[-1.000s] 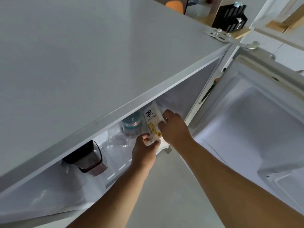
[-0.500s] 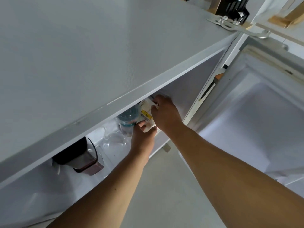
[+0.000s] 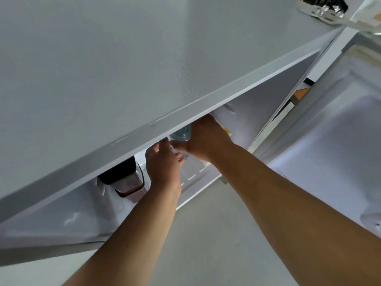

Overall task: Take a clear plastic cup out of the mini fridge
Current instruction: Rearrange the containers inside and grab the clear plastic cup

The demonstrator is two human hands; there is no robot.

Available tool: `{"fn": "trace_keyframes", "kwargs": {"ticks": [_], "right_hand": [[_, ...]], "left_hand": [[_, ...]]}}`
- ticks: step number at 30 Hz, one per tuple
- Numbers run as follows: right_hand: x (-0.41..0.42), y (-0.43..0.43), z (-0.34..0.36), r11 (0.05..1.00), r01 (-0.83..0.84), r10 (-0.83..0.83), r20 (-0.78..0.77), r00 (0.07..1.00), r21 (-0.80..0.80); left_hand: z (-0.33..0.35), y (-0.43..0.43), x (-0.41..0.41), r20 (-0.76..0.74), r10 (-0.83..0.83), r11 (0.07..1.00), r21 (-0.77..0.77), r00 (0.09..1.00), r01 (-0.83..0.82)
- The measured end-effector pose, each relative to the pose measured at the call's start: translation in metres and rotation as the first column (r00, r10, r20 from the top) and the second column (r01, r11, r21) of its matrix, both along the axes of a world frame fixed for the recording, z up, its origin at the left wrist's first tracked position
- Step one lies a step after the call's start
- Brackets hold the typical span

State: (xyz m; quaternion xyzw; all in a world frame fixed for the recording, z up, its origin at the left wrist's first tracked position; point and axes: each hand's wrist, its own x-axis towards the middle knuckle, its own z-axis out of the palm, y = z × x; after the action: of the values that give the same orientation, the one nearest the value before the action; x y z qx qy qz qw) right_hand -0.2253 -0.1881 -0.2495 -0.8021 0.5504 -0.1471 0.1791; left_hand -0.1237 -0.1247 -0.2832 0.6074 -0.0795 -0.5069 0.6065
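The mini fridge (image 3: 144,69) stands open and both my arms reach into its top shelf. My right hand (image 3: 206,141) is closed on a white carton (image 3: 221,125) with a yellow label, deep at the right of the shelf. My left hand (image 3: 162,164) is beside it on the left, back toward the camera, with its fingertips under the fridge's top edge. A bit of clear plastic (image 3: 175,151) shows between its thumb and fingers, and the clear cup is otherwise hidden behind this hand. A blue-lidded container (image 3: 181,134) sits between the two hands.
A dark jar with a black lid (image 3: 125,182) stands on the shelf to the left of my left hand. The fridge door (image 3: 329,141) hangs open on the right. The grey floor (image 3: 206,244) lies below, and the fridge's top edge overhangs the shelf.
My right hand has pushed the white carton further back and right into the fridge. My left hand has let go of the carton's bottom and shifted left, over where the clear cup stood.
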Motion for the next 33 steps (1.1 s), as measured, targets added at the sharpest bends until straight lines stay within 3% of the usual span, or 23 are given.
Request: {"fn": "trace_keyframes", "kwargs": {"ticks": [3,7,12,15,25,33], "right_hand": [[0.008,-0.008,-0.003,0.996,-0.027,0.034,-0.085,0.996,0.081],[0.012,-0.009,-0.006,0.998,0.004,0.002,-0.088,0.996,0.066],[0.000,0.013,-0.004,0.999,0.032,-0.032,-0.011,0.999,-0.020],[-0.014,0.041,-0.011,0.995,0.039,-0.038,0.019,0.999,-0.096],[-0.022,0.070,-0.077,0.999,0.051,-0.048,-0.231,0.972,0.010],[-0.016,0.057,-0.110,0.996,0.066,-0.037,-0.386,0.922,0.063]], "left_hand": [[0.005,-0.011,0.004,-0.013,-0.027,0.999,0.022,1.000,0.027],[0.007,-0.019,0.007,-0.008,-0.087,0.996,0.018,0.996,0.087],[0.006,0.000,0.001,0.225,-0.101,0.993,-0.037,0.969,0.112],[-0.007,0.025,-0.007,0.181,-0.146,0.987,-0.041,0.973,0.156],[-0.067,0.056,-0.019,0.088,-0.184,0.972,0.164,0.979,0.168],[-0.093,0.047,-0.012,0.017,-0.284,0.939,0.207,0.959,0.275]]}}
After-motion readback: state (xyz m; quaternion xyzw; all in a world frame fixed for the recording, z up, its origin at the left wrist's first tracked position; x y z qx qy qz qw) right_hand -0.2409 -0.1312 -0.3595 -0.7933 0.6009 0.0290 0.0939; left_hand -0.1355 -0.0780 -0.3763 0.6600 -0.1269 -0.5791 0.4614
